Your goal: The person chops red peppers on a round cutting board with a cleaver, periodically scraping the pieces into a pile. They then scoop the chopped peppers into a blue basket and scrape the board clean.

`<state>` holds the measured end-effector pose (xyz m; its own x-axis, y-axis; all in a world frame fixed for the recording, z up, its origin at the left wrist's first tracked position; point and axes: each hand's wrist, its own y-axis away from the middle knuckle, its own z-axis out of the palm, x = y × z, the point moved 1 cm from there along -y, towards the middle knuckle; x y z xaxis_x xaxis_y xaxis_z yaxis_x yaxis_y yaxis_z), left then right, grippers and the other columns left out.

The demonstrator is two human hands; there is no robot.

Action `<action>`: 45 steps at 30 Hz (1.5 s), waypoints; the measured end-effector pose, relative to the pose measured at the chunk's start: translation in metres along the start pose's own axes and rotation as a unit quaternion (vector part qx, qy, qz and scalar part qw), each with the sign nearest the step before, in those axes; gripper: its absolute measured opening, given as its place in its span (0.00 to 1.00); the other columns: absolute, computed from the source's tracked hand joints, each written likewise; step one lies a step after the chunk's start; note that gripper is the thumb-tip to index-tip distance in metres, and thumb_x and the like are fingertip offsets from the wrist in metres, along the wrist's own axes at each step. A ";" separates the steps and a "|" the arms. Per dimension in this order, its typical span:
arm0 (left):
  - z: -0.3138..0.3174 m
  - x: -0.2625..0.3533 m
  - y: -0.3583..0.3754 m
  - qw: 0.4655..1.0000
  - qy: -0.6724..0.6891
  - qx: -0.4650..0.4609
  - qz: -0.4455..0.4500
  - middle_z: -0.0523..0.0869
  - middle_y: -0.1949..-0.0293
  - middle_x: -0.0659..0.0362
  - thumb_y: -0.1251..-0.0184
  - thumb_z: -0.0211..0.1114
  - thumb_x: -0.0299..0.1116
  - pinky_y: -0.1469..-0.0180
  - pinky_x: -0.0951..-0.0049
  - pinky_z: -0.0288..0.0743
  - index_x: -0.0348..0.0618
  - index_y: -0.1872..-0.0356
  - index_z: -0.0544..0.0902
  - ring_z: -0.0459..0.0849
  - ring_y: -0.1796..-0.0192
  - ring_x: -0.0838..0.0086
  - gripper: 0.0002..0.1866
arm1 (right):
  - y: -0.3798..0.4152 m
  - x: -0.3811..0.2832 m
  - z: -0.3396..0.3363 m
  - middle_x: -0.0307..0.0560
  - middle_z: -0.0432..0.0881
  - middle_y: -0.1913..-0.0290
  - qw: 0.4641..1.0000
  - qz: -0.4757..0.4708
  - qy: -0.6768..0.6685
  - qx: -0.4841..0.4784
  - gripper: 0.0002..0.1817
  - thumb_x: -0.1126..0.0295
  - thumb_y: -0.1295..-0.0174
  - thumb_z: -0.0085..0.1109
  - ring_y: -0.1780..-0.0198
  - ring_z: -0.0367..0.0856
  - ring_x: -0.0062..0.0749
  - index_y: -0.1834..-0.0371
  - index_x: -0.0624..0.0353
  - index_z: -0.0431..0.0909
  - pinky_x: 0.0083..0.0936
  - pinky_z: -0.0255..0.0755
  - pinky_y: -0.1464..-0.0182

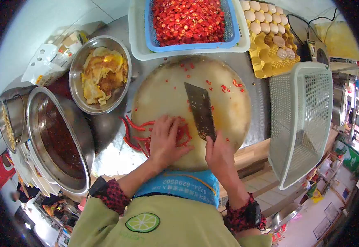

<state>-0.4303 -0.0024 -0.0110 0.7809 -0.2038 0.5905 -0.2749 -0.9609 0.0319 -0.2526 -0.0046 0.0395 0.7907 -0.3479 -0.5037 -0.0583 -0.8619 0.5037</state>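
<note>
A round chopping board [154, 99] lies in front of me with red bits scattered over its far side. My left hand [165, 140] presses down on a bunch of long red chillies [136, 136], its fingers curled over them and the thumb pointing right. Some chillies stick out to the left past the board's edge. My right hand [221, 158] grips the handle of a dark cleaver [200, 109]. The blade points away from me, just right of the chillies and apart from my left hand, with small bits stuck to it.
Behind the board, a blue basket [233, 24] of chopped chillies sits in a white one [136, 31]. Egg trays [258, 61] and a pale green basket [300, 123] stand right. Left are a steel bowl [73, 88] of yellow-brown food and a large pot [88, 144] of dark red contents.
</note>
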 end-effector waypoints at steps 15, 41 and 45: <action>0.014 -0.006 -0.012 0.998 0.038 0.012 0.045 0.77 0.54 0.52 0.55 0.73 0.31 0.49 0.58 0.72 0.41 0.48 0.77 0.76 0.51 0.55 0.28 | 0.013 -0.002 -0.008 0.67 0.78 0.76 1.000 0.012 -0.016 0.000 0.15 0.64 0.33 0.47 0.72 0.79 0.65 0.52 0.64 0.65 0.54 0.73 0.68; 0.029 -0.010 -0.003 0.989 0.052 0.104 0.091 0.81 0.58 0.52 0.61 0.68 0.25 0.55 0.63 0.77 0.38 0.62 0.82 0.81 0.54 0.57 0.18 | 0.021 -0.017 0.010 0.58 0.78 0.78 0.985 -0.018 0.155 -0.075 0.08 0.66 0.33 0.49 0.75 0.80 0.56 0.63 0.60 0.66 0.44 0.73 0.74; 0.025 -0.008 -0.002 0.991 0.056 0.085 0.085 0.81 0.58 0.53 0.61 0.68 0.25 0.55 0.63 0.77 0.38 0.62 0.82 0.80 0.55 0.57 0.18 | 0.009 -0.024 0.017 0.58 0.78 0.78 0.984 -0.101 0.139 -0.052 0.07 0.68 0.34 0.50 0.75 0.80 0.55 0.63 0.59 0.66 0.44 0.72 0.74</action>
<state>-0.4221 -0.0036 -0.0360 0.6615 -0.3532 0.6615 -0.2923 -0.9338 -0.2063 -0.2821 -0.0100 0.0444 0.9167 -0.0460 -0.3970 0.1688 -0.8559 0.4888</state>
